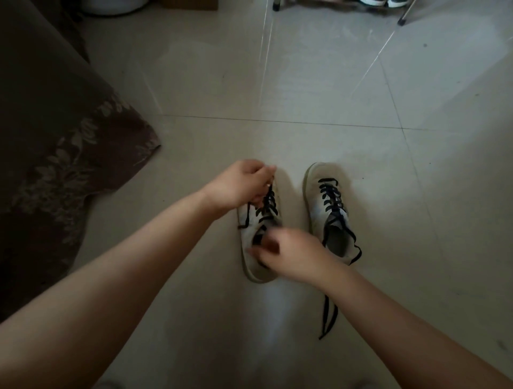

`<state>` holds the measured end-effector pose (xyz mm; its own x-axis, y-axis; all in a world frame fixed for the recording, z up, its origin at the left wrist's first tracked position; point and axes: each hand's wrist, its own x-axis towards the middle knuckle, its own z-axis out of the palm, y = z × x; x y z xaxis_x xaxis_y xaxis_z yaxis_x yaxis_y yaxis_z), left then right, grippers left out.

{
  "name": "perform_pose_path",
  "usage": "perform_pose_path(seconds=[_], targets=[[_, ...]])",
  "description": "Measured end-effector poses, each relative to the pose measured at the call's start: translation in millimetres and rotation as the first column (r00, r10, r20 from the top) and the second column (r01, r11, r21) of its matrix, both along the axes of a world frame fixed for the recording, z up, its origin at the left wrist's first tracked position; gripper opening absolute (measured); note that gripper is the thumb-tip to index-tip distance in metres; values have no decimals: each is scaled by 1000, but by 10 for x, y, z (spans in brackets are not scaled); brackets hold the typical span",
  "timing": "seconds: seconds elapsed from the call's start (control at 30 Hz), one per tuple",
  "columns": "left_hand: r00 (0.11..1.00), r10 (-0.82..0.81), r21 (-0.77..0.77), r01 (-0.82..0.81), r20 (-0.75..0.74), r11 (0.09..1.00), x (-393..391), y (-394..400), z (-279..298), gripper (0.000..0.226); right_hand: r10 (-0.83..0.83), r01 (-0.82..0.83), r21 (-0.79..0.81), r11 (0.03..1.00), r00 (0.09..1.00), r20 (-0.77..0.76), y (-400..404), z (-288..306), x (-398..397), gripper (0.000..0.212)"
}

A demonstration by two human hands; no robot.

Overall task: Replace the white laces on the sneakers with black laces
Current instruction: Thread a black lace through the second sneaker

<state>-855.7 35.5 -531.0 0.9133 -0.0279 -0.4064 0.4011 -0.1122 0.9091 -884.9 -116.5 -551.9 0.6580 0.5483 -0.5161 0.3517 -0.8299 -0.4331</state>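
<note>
Two pale sneakers stand side by side on the tiled floor, toes pointing away from me. The left sneaker (251, 230) carries a black lace (268, 205) through its eyelets. My left hand (244, 184) is over its toe end and pinches a strand of that lace. My right hand (291, 255) is blurred at the heel opening, fingers curled at the lace there. The right sneaker (330, 211) is laced in black, and its lace's loose ends (329, 319) trail on the floor toward me, partly hidden by my right forearm.
A dark brown patterned cloth (55, 144) covers furniture at the left, reaching the floor. At the top right are the metal legs of a rack (402, 19) with shoes (384, 2) on it. A white round object (113, 7) sits at the top left.
</note>
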Motion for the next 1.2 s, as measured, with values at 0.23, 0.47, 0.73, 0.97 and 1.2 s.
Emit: perform_pose_path(seconds=[0.23,0.47,0.73,0.97,1.2], targets=[[1000,-21,-312,23,11,950,-39,-280,219,28,-391,429,378,820,903,-178,49,146,244,13],[996,31,-504,12,78,864,31,-302,246,19,-629,763,434,478,643,-437,-153,122,328,20],[993,-17,-586,-53,-113,808,16,-335,156,25,-526,637,442,632,771,-358,-221,34,328,12],[997,69,653,-70,28,754,-339,-323,-408,14,-644,833,333,443,553,-528,-336,-316,349,7],[985,-157,801,153,-75,578,-484,-475,-673,25,-735,813,400,423,566,-373,-238,-458,288,10]])
